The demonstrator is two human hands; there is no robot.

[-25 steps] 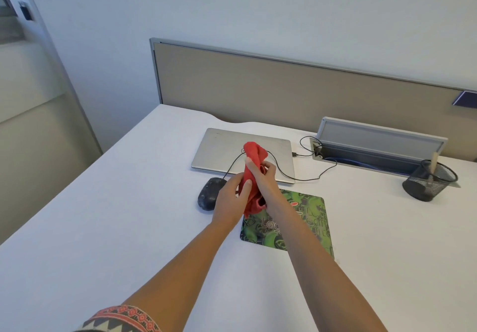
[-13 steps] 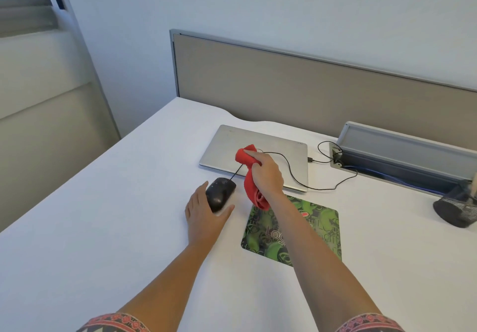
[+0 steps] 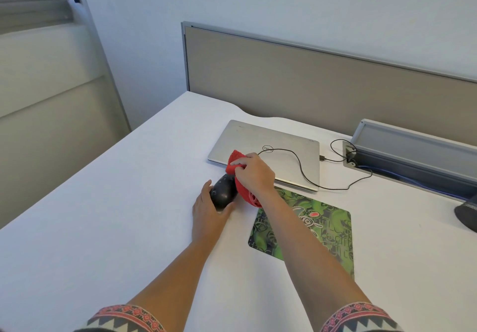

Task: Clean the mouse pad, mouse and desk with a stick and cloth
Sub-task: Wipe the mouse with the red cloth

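A black wired mouse (image 3: 223, 193) lies on the white desk (image 3: 108, 215), left of the green patterned mouse pad (image 3: 320, 228). My left hand (image 3: 207, 214) grips the mouse from its near end, thumb on one side and fingers on the other. My right hand (image 3: 254, 174) holds a bunched red cloth (image 3: 236, 160) against the mouse's right side. Part of the cloth hangs below my wrist. No stick is visible.
A closed silver laptop (image 3: 263, 148) lies behind the mouse, with the mouse cable (image 3: 304, 174) running across it to a cable tray (image 3: 413, 156) at the right. A dark mesh holder (image 3: 467, 214) sits at the right edge. A beige partition (image 3: 309, 78) backs the desk.
My left hand let go of the cloth, dropped to the desk and took hold of the mouse. My right hand lowered the cloth onto the mouse's side.
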